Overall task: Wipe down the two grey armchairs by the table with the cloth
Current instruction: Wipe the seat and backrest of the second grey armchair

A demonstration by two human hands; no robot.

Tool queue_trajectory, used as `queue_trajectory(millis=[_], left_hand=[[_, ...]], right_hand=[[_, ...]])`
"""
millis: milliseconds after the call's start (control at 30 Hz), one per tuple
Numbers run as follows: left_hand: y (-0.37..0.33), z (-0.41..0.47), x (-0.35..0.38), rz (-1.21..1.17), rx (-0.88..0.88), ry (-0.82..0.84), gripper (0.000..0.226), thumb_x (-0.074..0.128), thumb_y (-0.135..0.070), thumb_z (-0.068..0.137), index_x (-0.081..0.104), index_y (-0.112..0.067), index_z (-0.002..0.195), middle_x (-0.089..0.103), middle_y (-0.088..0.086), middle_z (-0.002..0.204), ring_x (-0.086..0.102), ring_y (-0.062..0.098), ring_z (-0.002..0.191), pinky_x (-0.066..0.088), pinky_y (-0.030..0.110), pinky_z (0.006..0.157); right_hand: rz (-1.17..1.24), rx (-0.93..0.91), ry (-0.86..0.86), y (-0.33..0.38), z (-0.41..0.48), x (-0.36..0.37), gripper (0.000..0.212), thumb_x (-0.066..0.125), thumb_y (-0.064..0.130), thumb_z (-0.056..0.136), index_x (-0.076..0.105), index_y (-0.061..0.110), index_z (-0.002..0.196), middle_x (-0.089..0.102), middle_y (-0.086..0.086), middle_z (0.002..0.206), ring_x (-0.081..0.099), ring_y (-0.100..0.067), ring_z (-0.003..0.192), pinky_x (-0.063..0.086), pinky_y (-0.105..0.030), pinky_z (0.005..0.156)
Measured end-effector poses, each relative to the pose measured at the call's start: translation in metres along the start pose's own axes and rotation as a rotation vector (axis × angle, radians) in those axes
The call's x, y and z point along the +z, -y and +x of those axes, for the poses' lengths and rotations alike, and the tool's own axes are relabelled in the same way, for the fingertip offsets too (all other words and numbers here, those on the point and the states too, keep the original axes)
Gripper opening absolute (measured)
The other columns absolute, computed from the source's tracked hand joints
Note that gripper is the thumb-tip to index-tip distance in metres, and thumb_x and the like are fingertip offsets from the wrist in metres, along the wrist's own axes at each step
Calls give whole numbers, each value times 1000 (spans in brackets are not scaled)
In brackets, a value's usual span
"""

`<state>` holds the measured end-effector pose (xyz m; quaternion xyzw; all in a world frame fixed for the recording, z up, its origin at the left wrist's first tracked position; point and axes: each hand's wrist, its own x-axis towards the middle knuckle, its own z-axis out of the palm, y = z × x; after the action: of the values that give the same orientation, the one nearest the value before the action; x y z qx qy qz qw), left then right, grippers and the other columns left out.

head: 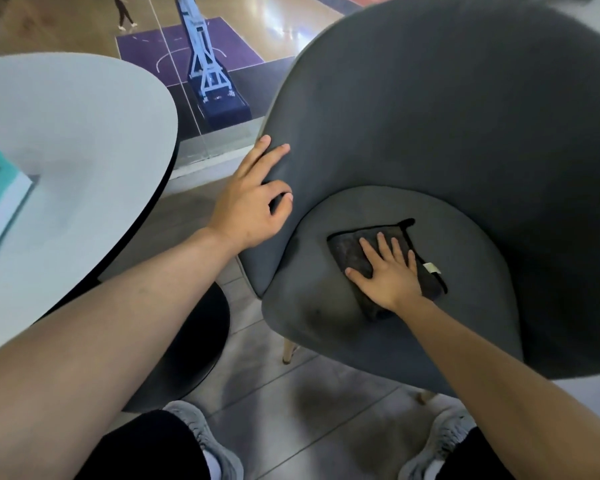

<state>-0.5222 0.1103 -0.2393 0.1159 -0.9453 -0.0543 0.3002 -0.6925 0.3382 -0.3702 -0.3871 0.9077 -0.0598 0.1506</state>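
A grey armchair (465,109) with a rounded back fills the right half of the view. A dark folded cloth (354,252) lies flat on its seat cushion (465,271). My right hand (388,271) presses down on the cloth with straight, spread fingers. My left hand (253,199) holds the chair's left arm edge, fingers over the top and thumb curled onto the inner side. Only this one armchair is in view.
A round white table (77,126) stands at the left on a black base (187,348), with a teal and white box (0,206) on it. Behind the chair a glass barrier overlooks a court below. My two grey shoes stand on the grey tiled floor (309,427).
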Motion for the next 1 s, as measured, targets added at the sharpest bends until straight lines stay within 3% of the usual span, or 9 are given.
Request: queue_trajectory(millis=[133, 233, 467, 567, 700, 767, 900, 1000], left_hand=[[2, 1, 3, 14, 33, -24, 29, 54, -28, 97, 79, -17, 86, 48, 4, 155, 28, 28, 152, 29, 33, 122], [3, 1, 3, 17, 44, -24, 30, 54, -27, 97, 79, -17, 85, 47, 5, 155, 28, 28, 153, 29, 33, 122], [2, 0, 2, 35, 47, -19, 29, 54, -26, 97, 78, -18, 82, 46, 4, 156, 28, 28, 153, 29, 31, 121], [2, -1, 1, 45, 45, -6, 31, 52, -27, 98, 78, -17, 83, 46, 4, 156, 27, 29, 153, 29, 32, 121], [1, -1, 0, 42, 45, 7, 32, 51, -28, 99, 78, -16, 84, 45, 5, 157, 26, 30, 153, 35, 40, 118], [1, -1, 0, 40, 45, 13, 33, 51, -28, 99, 78, -16, 85, 44, 5, 157, 25, 29, 154, 34, 41, 119], [1, -1, -1, 51, 41, 29, 33, 49, -28, 100, 77, -15, 87, 43, 6, 158, 22, 30, 154, 29, 41, 121], [1, -1, 0, 43, 44, 15, 33, 49, -27, 100, 77, -14, 87, 43, 6, 158, 23, 30, 154, 30, 42, 121]], right_hand=[[22, -158, -50, 0, 10, 2, 65, 36, 62, 95, 18, 42, 154, 8, 10, 165, 2, -16, 152, 1, -42, 122], [79, -282, -75, 7, 4, 5, 56, 46, 51, 98, 29, 41, 151, 18, 13, 162, 11, -16, 150, 6, -40, 122], [97, -594, -116, 44, -56, 38, 53, 58, 32, 90, 48, 34, 142, 39, 7, 155, 36, -25, 142, 32, -50, 113], [82, -724, -116, 56, -89, 57, 57, 65, 18, 80, 57, 37, 134, 47, 12, 148, 45, -26, 134, 42, -53, 102], [150, -856, -64, 66, -116, 52, 60, 47, 9, 78, 61, 31, 131, 48, 10, 147, 51, -27, 120, 47, -50, 94], [265, -844, -128, 62, -118, 31, 55, 40, 10, 83, 63, 24, 131, 50, 5, 147, 53, -29, 116, 47, -47, 98], [330, -634, -356, 21, -82, -25, 57, 52, -3, 84, 59, 21, 136, 48, -1, 148, 53, -29, 122, 41, -42, 107], [298, -468, -440, -19, -38, -62, 49, 56, 4, 88, 59, 17, 136, 50, -10, 146, 52, -34, 126, 33, -31, 112]])
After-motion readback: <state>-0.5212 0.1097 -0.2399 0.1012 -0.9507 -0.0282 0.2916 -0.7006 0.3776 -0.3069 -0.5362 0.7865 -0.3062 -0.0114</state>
